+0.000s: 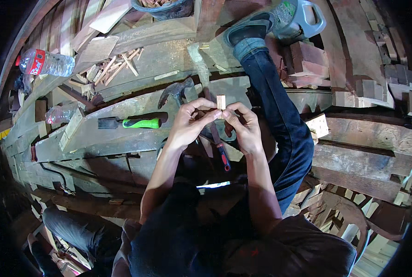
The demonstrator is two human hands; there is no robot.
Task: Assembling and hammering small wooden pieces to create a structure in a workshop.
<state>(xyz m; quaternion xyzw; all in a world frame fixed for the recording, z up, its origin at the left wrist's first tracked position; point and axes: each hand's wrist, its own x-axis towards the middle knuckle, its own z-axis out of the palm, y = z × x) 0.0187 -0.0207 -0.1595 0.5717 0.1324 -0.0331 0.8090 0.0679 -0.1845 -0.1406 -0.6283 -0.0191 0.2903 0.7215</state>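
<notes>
A small pale wooden block (221, 102) stands upright between the fingertips of both my hands. My left hand (192, 122) pinches it from the left, thumb and forefinger closed. From the other side my right hand (244, 127) grips it in the same way. Left of my hands, a chisel (141, 123) with a green handle lies on the worn plank. A claw hammer (174, 90) lies just beyond my left hand, its handle partly hidden. Under my hands runs a long tool (201, 64) with a red and black grip; its kind is unclear.
Wood offcuts (118, 67) lie scattered at the far left, near a clear plastic bottle (46, 63). A dark bucket (164, 10) of wood pieces stands at the back. Stacked timber blocks (310, 60) and a pale plastic jug (303, 21) are at the far right. Another person's leg (79, 228) shows lower left.
</notes>
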